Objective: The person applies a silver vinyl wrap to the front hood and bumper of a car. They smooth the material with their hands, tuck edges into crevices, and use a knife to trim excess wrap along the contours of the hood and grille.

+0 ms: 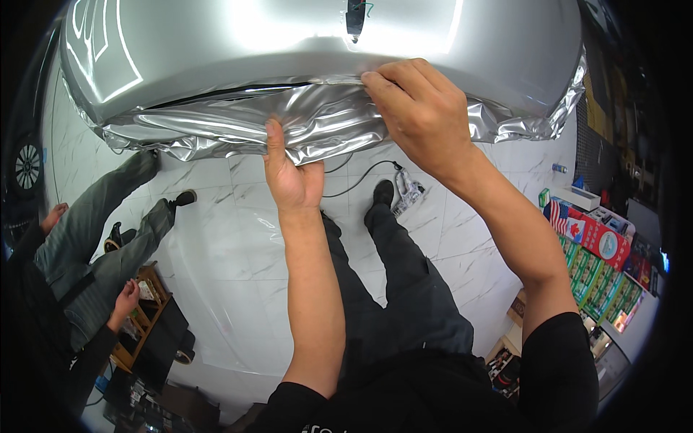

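Observation:
A glossy silver car panel (pixel 281 54) curves across the top of the head view. Loose, wrinkled silver vinyl film (pixel 195 130) hangs along its lower edge, and a dark gap shows between film and panel at the left. Below the middle, my left hand (pixel 294 177) is closed around the film's hanging edge, thumb on top. To its right, my right hand (pixel 426 108) pinches the film at the panel's edge, fingertips pressed together. A black strip (pixel 355 20) with a bit of green thread is on the panel higher up.
A person in jeans (pixel 108 209) is close by on the left. On the tiled floor lie a corded tool (pixel 408 193) and a clear plastic sheet (pixel 224 289). Boxed goods (pixel 599 278) stand at the right; a wooden-framed cart (pixel 155 317) is at the lower left.

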The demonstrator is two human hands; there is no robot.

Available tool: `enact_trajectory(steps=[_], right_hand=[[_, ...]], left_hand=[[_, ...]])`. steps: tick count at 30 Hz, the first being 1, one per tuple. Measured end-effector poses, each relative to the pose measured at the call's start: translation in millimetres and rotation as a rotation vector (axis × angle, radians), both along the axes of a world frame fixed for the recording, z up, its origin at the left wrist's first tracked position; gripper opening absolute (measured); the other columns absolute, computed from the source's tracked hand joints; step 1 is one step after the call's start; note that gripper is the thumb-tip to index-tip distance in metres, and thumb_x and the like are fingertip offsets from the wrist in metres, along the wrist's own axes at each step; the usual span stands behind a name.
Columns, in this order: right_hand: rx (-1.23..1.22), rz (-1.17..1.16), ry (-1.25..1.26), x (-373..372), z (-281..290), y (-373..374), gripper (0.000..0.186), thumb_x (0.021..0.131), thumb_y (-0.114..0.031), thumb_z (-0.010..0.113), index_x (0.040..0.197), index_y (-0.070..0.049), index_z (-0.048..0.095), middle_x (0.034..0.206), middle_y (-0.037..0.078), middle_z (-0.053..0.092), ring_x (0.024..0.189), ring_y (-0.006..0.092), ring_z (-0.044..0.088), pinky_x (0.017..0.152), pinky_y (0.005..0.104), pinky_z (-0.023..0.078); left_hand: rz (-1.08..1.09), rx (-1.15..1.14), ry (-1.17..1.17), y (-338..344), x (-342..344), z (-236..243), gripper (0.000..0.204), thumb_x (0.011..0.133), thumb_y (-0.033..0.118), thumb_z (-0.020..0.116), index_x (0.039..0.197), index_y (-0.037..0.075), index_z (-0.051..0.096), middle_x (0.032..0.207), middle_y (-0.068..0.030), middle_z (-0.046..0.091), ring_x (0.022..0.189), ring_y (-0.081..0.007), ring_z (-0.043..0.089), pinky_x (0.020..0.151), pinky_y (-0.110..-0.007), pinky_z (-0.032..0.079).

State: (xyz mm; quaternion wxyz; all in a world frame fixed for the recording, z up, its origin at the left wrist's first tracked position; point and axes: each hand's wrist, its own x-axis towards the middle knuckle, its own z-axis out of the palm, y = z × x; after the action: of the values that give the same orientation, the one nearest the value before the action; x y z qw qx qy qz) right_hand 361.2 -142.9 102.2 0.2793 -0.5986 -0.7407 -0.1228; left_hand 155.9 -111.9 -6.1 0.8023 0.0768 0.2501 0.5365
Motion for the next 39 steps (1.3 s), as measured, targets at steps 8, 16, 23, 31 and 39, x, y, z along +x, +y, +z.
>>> enact_trajectory(steps=[8,16,23,31,39], right_hand=[[0.01,-0.009,-0.002,18,0,-12,0.026,0.083,0.001,0.075,0.109,-0.001,0.078,0.098,0.006,0.073,0.087,0.0271,0.071,0.072,0.0397,0.057],[0.003,-0.023,-0.013,34,0,-26,0.027,0.084,0.001,0.076,0.111,-0.001,0.079,0.098,0.006,0.074,0.089,0.0271,0.072,0.073,0.0395,0.058],[0.012,-0.04,-0.022,47,0,-37,0.026,0.085,0.001,0.075,0.111,-0.001,0.079,0.098,0.006,0.074,0.089,0.0265,0.072,0.073,0.0389,0.058],[-0.006,-0.065,-0.03,61,0,-51,0.03,0.084,0.004,0.087,0.112,-0.004,0.08,0.101,0.005,0.077,0.087,0.0249,0.074,0.072,0.0369,0.061],[0.03,-0.064,-0.036,78,-5,-63,0.03,0.082,0.002,0.076,0.112,-0.003,0.077,0.098,0.006,0.074,0.088,0.0259,0.072,0.073,0.0382,0.058]], left_hand=[[-0.029,0.04,-0.042,0,-5,-3,0.035,0.113,0.039,0.069,0.136,0.013,0.071,0.139,-0.0045,0.072,0.131,-0.0246,0.066,0.118,-0.048,0.052],[-0.017,0.024,-0.01,-1,-9,-6,0.041,0.114,0.041,0.068,0.142,0.012,0.068,0.142,-0.0051,0.07,0.136,-0.0261,0.064,0.12,-0.051,0.05],[-0.031,0.011,0.02,-3,-11,-6,0.05,0.112,0.043,0.07,0.149,0.01,0.063,0.147,-0.006,0.068,0.139,-0.0274,0.063,0.122,-0.052,0.048],[-0.021,-0.016,0.052,-2,-17,-12,0.054,0.111,0.044,0.072,0.152,0.01,0.061,0.151,-0.0093,0.066,0.142,-0.0295,0.061,0.124,-0.054,0.047],[-0.02,-0.02,0.05,-3,-21,-14,0.053,0.112,0.044,0.069,0.152,0.01,0.061,0.151,-0.009,0.066,0.142,-0.0299,0.061,0.124,-0.055,0.047]])
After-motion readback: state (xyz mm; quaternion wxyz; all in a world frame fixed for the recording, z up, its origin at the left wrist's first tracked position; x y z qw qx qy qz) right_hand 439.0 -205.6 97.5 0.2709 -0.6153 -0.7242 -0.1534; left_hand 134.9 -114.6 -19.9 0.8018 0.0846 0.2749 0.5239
